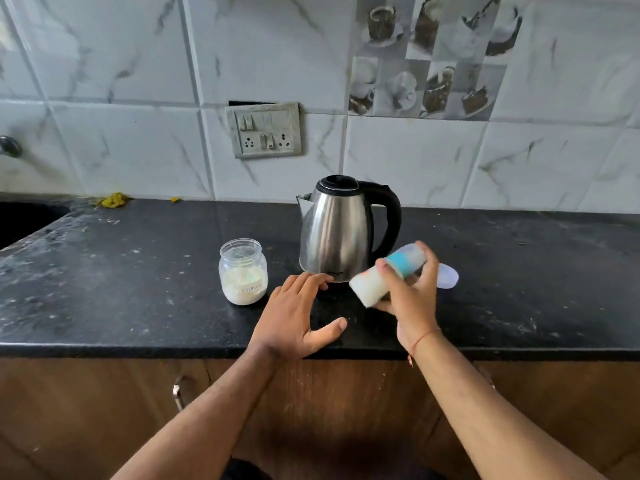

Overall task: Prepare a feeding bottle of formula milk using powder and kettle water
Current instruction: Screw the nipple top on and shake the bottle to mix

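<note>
The right hand (pixel 412 292) grips the feeding bottle (pixel 384 275), fingers curled round its middle. The bottle is held tilted above the countertop (pixel 138 271), cap end up and away, milky liquid in its lower part; motion blur hides finer detail. The left hand (pixel 298 313) is open, fingers spread, over the countertop edge, holding nothing. The steel kettle (pixel 341 230) stands just behind both hands. The open powder jar (pixel 243 271) stands left of the kettle.
</note>
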